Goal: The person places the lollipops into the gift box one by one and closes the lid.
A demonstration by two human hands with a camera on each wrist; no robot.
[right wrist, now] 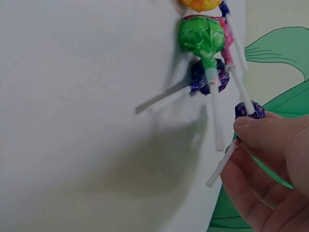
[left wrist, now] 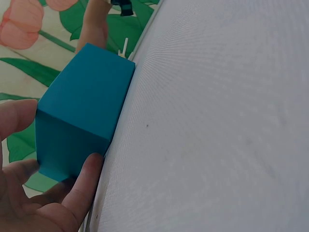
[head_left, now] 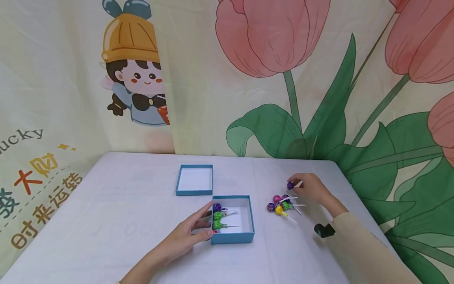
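Observation:
A blue box (head_left: 232,238) stands with its inside facing up, several lollipops lying along its left side, among them two green ones (head_left: 218,225) and a purple one (head_left: 217,207). My left hand (head_left: 186,234) rests against the box's left wall, fingers spread and fingertips touching it. At the right, my right hand (head_left: 310,187) pinches a purple-wrapped lollipop (right wrist: 244,112) between thumb and fingers, its white stick pointing down in the right wrist view. Just below that hand lies a pile of lollipops, with a yellow one (head_left: 279,210), a green one (right wrist: 203,36) and a pink one (head_left: 276,198).
A shallow blue lid (head_left: 194,193) with a white inside lies behind the box, to its left. Everything sits on a white-covered table (head_left: 124,221). A patterned curtain (head_left: 198,98) with tulips hangs behind the table's far edge.

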